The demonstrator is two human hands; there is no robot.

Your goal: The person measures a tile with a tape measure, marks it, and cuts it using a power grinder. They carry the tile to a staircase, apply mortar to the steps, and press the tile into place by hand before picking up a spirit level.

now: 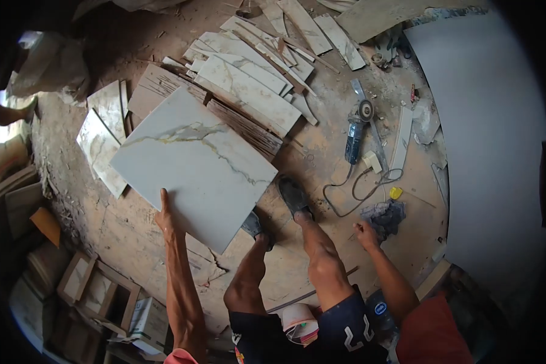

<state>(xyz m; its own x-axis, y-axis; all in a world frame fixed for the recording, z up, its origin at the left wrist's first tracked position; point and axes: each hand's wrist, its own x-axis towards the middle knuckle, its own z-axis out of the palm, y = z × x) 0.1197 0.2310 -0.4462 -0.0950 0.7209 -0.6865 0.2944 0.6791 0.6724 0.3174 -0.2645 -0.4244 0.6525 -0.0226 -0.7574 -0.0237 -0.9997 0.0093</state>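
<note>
My left hand (165, 219) grips the near left edge of a large white tile (194, 161) with grey and gold veining, thumb on its face. The tile is tilted, its far side in front of a stack of tile pieces. My right hand (366, 235) is off to the right, fingers curled together; whatever they may hold is too small to make out. Just beyond that hand lies a crumpled dark grey cloth (384, 219), with a yellow tape measure-like object (396, 193) past it.
An angle grinder (356, 133) lies on the floor, its cord (340, 212) looping toward my feet. Cut tile strips (249, 85) are piled ahead. More tile pieces (106, 130) lean at left. A white bucket (299, 321) stands between my legs. A large pale panel (485, 121) borders the right.
</note>
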